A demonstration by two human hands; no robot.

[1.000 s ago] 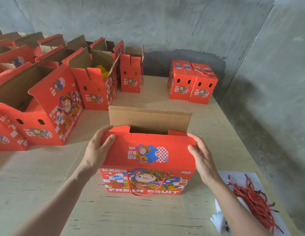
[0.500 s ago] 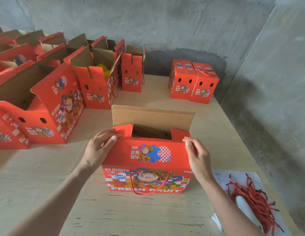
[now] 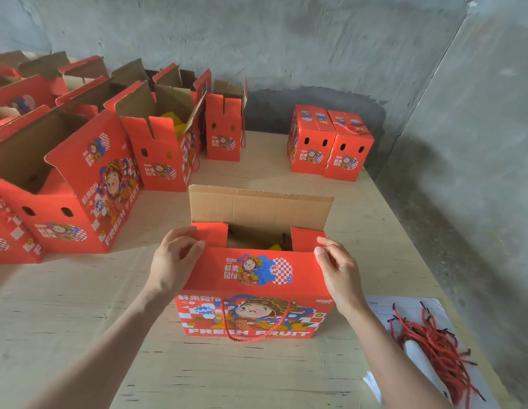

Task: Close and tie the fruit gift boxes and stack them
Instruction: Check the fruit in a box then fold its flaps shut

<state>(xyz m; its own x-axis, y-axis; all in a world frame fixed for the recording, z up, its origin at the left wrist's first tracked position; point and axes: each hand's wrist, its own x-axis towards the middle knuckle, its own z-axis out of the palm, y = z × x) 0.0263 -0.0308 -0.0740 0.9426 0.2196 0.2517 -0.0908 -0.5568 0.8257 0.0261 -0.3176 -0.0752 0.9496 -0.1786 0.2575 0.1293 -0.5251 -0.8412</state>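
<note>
A red fruit gift box [image 3: 254, 314] with a cartoon figure and "FRESH FRUIT" stands before me on the wooden table [image 3: 80, 335]. Its near flap [image 3: 251, 267] leans toward me, and the brown far flap [image 3: 260, 208] stands upright. My left hand [image 3: 173, 261] pinches the near flap's left tab. My right hand [image 3: 338, 267] pinches its right tab. Yellow fruit wrapping shows inside. A red cord handle [image 3: 257, 335] hangs on the front. Two closed boxes [image 3: 327, 143] stand side by side at the far right.
Several open red boxes [image 3: 80, 178] crowd the table's left and back. A bundle of red cords [image 3: 434, 349] lies on white paper [image 3: 380, 308] at the near right. Grey concrete walls [image 3: 286, 39] bound the table behind and to the right.
The near flap has been lifted back, opening the top of the box. My hands slid up from the box's sides to the two tabs of that flap.
</note>
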